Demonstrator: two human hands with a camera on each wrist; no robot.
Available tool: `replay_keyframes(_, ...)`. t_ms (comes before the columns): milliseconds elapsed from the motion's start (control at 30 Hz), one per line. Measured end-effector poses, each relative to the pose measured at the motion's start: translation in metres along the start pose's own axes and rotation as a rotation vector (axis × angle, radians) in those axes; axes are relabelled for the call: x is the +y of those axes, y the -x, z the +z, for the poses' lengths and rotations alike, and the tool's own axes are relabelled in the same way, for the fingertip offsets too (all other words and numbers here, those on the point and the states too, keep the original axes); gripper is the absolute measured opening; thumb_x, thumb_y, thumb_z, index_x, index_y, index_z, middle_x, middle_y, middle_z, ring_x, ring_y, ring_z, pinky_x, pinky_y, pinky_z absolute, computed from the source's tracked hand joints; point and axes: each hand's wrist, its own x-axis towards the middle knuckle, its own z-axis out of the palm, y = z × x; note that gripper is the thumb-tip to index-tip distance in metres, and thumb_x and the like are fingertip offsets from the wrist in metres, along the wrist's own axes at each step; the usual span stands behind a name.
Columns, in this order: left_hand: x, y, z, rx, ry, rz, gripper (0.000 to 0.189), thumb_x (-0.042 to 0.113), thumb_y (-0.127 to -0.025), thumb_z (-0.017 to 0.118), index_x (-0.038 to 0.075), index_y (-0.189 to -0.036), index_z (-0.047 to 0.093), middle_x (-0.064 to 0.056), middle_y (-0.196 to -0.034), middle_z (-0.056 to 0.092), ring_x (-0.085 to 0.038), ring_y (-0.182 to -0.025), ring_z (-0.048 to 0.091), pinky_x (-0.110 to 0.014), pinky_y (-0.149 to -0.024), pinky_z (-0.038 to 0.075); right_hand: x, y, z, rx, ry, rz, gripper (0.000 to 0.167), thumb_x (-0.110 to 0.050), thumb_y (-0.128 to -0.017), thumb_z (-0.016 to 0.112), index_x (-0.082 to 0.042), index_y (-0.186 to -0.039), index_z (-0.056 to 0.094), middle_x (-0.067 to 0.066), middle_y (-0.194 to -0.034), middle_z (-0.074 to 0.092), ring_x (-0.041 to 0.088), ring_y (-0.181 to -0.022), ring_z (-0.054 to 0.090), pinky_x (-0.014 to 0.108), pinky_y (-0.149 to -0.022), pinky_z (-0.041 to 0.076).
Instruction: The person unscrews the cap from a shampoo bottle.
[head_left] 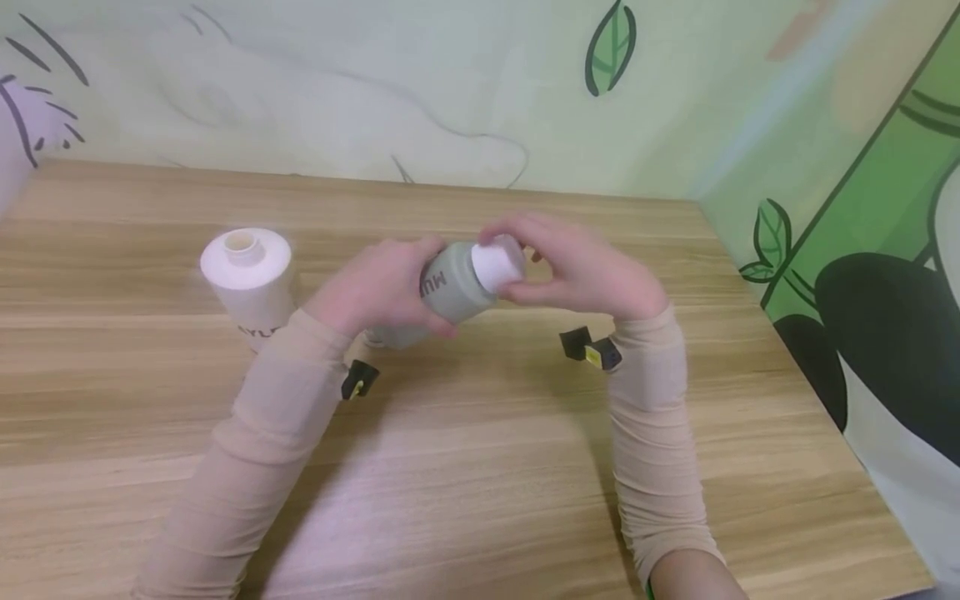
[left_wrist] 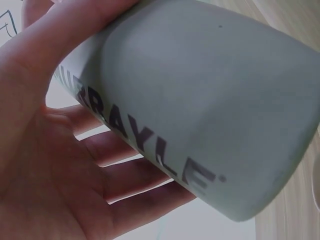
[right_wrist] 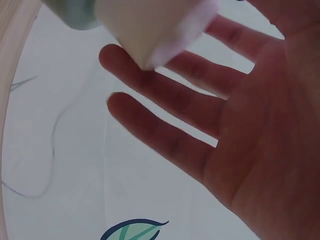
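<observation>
My left hand [head_left: 378, 283] grips a grey-green bottle [head_left: 459, 287] above the table, tilted with its capped end up and to the right. Dark lettering ending in "RAYLE" runs along the bottle's side [left_wrist: 200, 85] in the left wrist view. At that end is a white cap [head_left: 498, 263], which my right hand [head_left: 577, 267] pinches between thumb and fingers. In the right wrist view the other fingers lie fairly straight beside the cap [right_wrist: 155, 30]. Whether the cap turns or sits loose cannot be told.
A white bottle [head_left: 262, 292] with an uncapped neck stands upright on the wooden table [head_left: 465, 467], left of my left hand and partly behind that forearm. A painted wall [head_left: 337, 92] rises at the table's back edge. Small black-and-yellow pieces [head_left: 592, 350] sit at both wrists.
</observation>
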Motion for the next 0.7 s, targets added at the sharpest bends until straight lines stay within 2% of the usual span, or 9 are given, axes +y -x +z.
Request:
replay_keyframes(133,0.001,-0.001,0.001,0.004,0.006,0.006,0.084,0.034,-0.063,0.088,0.011,-0.134,0.048,-0.011,-0.116,0.067,-0.028,-0.101,0.064,-0.047,-0.091,0.053,0.000,-0.002,0.002,0.003,0.002,0.010,0.044,-0.014,-0.083,0.073,-0.004,-0.121,0.053,0.009,-0.115,0.063,0.019,-0.102,0.058,0.033,-0.091,0.051)
replay_keyframes(267,0.002,-0.002,0.002,0.020,0.020,0.012,0.081,0.034,-0.063,0.087,0.012,-0.131,0.050,-0.010,-0.111,0.068,-0.027,-0.097,0.065,-0.045,-0.088,0.053,0.002,0.003,-0.001,0.019,-0.022,0.038,0.048,-0.008,-0.082,0.073,-0.001,-0.124,0.050,0.011,-0.117,0.061,0.020,-0.102,0.057,0.033,-0.091,0.051)
replay_keyframes(467,0.006,-0.005,0.004,0.060,0.093,0.021,0.084,0.034,-0.062,0.088,0.012,-0.133,0.049,-0.010,-0.115,0.066,-0.028,-0.102,0.063,-0.046,-0.093,0.051,0.009,0.014,-0.011,0.093,-0.013,0.002,0.059,-0.002,-0.079,0.073,0.004,-0.131,0.046,0.017,-0.121,0.056,0.026,-0.109,0.055,0.039,-0.095,0.049)
replay_keyframes(600,0.009,-0.008,0.009,0.097,0.158,0.048,0.084,0.032,-0.063,0.088,0.012,-0.134,0.048,-0.010,-0.120,0.065,-0.028,-0.107,0.062,-0.047,-0.097,0.050,0.014,0.024,-0.018,0.123,-0.012,0.074,0.060,-0.002,-0.078,0.073,0.001,-0.132,0.048,0.016,-0.120,0.049,0.026,-0.107,0.052,0.039,-0.092,0.050)
replay_keyframes(700,0.012,-0.009,0.013,0.121,0.218,0.062,0.084,0.031,-0.063,0.089,0.013,-0.134,0.048,-0.008,-0.123,0.064,-0.026,-0.110,0.061,-0.047,-0.100,0.048,0.019,0.031,-0.022,0.137,-0.023,0.135,0.058,-0.004,-0.078,0.075,-0.002,-0.131,0.051,0.014,-0.122,0.048,0.027,-0.111,0.052,0.043,-0.096,0.049)
